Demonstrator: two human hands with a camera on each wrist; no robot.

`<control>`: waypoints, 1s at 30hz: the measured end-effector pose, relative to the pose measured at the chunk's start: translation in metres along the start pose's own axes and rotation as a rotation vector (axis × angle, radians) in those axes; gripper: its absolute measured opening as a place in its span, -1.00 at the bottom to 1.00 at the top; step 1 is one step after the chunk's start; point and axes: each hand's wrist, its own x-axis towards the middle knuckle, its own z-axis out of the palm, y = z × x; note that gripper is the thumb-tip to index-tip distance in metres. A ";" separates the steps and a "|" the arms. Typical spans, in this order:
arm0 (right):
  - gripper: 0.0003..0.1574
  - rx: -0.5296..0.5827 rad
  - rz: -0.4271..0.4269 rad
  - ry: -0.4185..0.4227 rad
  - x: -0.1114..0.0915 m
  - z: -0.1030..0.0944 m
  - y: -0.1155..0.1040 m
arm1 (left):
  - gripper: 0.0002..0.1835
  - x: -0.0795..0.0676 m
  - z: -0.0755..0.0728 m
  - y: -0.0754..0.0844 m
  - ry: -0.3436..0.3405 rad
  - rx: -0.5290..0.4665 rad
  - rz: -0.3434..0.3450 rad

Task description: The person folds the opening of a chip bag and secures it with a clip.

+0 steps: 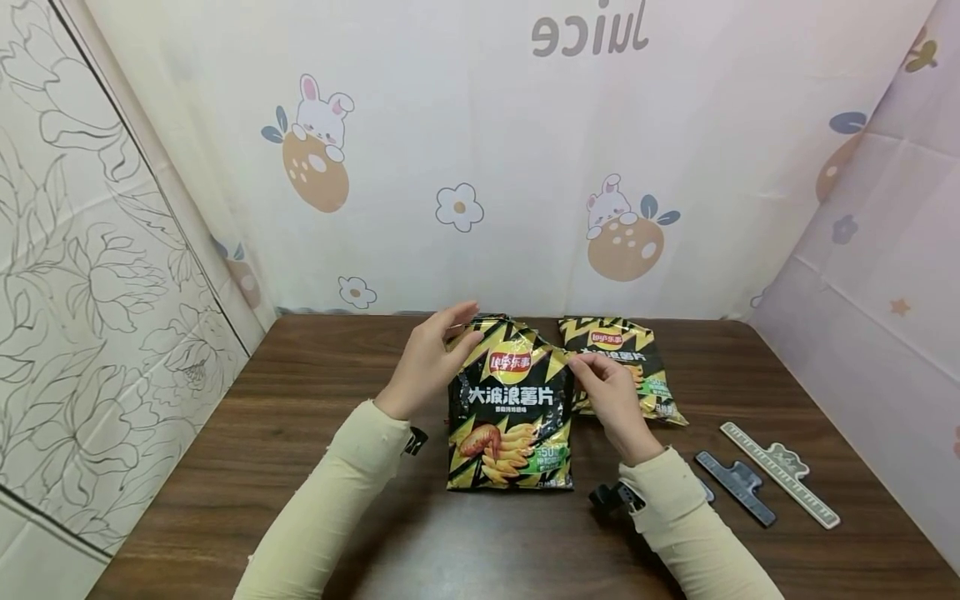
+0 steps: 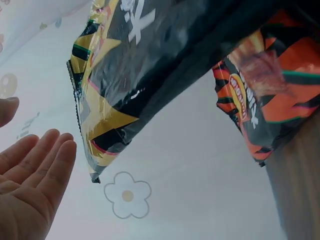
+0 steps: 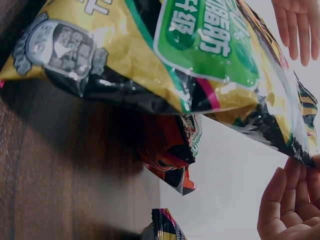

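A black-and-yellow bag of potato chips stands upright over the table in the head view, its front turned towards me. My right hand pinches its upper right corner between thumb and fingers; the right wrist view has this right hand at the bag's corner. Beside the upper left corner is my left hand. In the left wrist view the left hand has straight fingers, with a gap between them and the bag. Behind it, an orange-and-black chip bag shows in the wrist views, mostly hidden from the head.
Another black-and-yellow chip bag lies at the back right. To the right on the wooden table lie a dark grey clip and a long pale green clip. A printed curtain hangs along the table's back edge.
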 end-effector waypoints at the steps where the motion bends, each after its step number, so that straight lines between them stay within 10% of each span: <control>1: -0.49 -0.002 -0.001 0.000 0.000 0.000 0.000 | -0.51 0.003 0.000 0.000 -0.008 0.015 0.013; 30: -0.51 0.002 -0.011 -0.003 -0.004 -0.002 -0.004 | -0.58 0.050 0.023 0.003 -0.274 0.363 0.026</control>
